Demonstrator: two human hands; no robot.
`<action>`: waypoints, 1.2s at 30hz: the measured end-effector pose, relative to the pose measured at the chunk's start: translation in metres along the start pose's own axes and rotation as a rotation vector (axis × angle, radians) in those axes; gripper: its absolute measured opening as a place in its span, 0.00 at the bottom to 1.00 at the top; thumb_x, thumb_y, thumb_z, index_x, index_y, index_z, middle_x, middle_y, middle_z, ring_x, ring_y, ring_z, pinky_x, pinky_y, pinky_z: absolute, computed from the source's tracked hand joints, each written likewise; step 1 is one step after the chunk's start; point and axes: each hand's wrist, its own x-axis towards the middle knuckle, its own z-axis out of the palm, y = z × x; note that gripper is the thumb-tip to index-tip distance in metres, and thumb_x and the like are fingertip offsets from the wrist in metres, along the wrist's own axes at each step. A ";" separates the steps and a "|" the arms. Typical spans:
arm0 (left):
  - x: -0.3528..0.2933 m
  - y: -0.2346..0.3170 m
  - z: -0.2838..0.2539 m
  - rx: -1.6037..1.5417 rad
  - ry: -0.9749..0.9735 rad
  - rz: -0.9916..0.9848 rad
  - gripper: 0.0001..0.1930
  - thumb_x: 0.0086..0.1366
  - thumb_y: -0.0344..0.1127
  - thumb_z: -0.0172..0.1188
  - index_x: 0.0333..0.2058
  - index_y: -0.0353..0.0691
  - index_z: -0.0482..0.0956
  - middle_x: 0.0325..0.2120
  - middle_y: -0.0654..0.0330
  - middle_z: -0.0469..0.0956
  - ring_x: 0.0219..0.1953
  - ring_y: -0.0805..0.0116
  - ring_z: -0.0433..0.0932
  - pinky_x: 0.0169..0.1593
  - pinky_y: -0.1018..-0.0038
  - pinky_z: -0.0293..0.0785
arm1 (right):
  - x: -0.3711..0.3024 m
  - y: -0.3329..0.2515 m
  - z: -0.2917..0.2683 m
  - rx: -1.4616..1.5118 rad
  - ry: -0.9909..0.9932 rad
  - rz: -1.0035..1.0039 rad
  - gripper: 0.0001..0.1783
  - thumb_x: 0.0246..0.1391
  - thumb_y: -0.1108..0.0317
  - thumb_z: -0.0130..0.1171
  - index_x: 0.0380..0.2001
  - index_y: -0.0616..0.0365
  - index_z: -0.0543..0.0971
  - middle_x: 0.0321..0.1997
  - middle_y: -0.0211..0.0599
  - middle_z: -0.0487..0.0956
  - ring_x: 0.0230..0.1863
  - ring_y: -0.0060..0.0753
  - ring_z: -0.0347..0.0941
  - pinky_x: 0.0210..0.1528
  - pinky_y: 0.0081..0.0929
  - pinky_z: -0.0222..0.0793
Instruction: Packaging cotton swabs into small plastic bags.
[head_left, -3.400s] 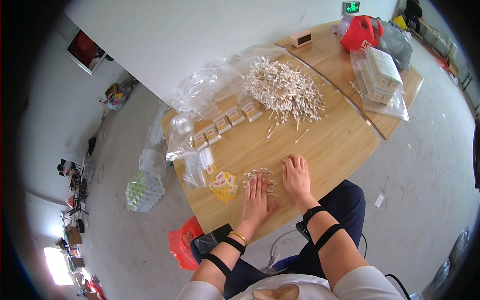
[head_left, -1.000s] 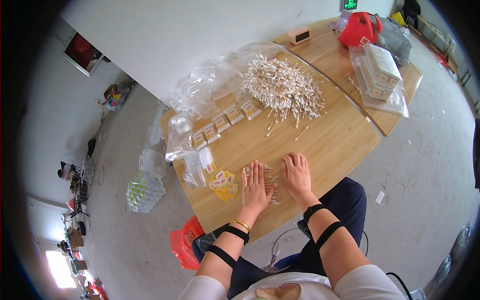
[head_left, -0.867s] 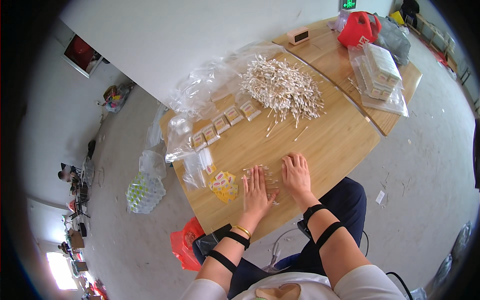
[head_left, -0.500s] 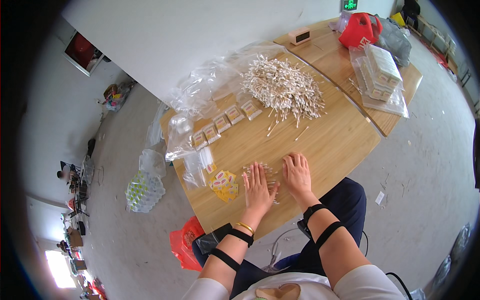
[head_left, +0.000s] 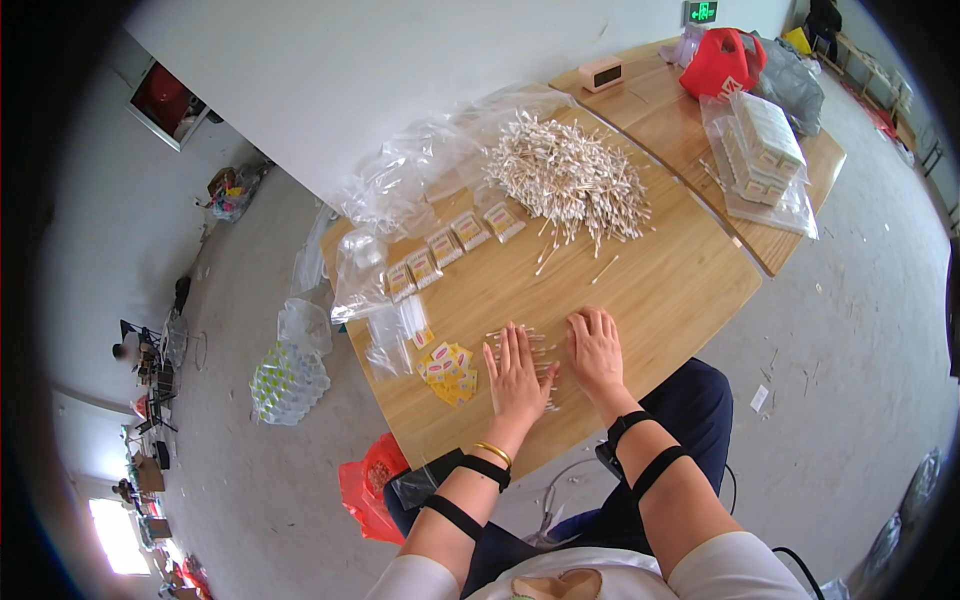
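Observation:
My left hand lies flat, palm down, with its fingers stretched out, over a small layer of cotton swabs on the wooden table. Swab tips stick out past both sides of it. Just to the right, my right hand rests palm down on the tabletop with its fingers side by side and slightly bent; nothing shows in it. Left of my left hand is a spread of small yellow and white cards. Beyond the hands is a big heap of loose cotton swabs, with a few stray ones at its near edge.
Several filled swab packs form a slanting row at the left, beside crumpled clear bags. On the adjoining table are stacked white packs, a red bag and a small pink clock. A red plastic bag hangs below the near left edge.
Both hands keep almost the same place and pose. The view has shifted very slightly; nothing has been picked up or let go.

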 end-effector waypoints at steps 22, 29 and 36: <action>0.005 -0.015 -0.015 -0.052 -0.024 0.098 0.44 0.72 0.65 0.33 0.72 0.33 0.44 0.73 0.50 0.48 0.75 0.57 0.43 0.73 0.46 0.24 | 0.000 -0.001 -0.002 0.015 -0.002 -0.004 0.14 0.56 0.68 0.56 0.46 0.56 0.74 0.53 0.43 0.71 0.62 0.50 0.64 0.68 0.44 0.58; 0.012 -0.029 -0.002 -0.310 0.062 0.116 0.45 0.71 0.66 0.33 0.72 0.34 0.41 0.74 0.49 0.42 0.76 0.54 0.39 0.74 0.50 0.27 | 0.000 -0.003 -0.003 0.019 0.006 0.009 0.14 0.56 0.68 0.56 0.46 0.56 0.75 0.53 0.42 0.72 0.61 0.50 0.64 0.67 0.44 0.59; 0.002 -0.038 -0.008 0.012 -0.055 0.296 0.47 0.69 0.66 0.40 0.72 0.34 0.41 0.74 0.49 0.41 0.76 0.55 0.37 0.74 0.49 0.29 | 0.000 -0.008 -0.003 0.036 -0.004 0.005 0.13 0.57 0.69 0.55 0.46 0.57 0.75 0.52 0.42 0.72 0.61 0.50 0.65 0.66 0.44 0.59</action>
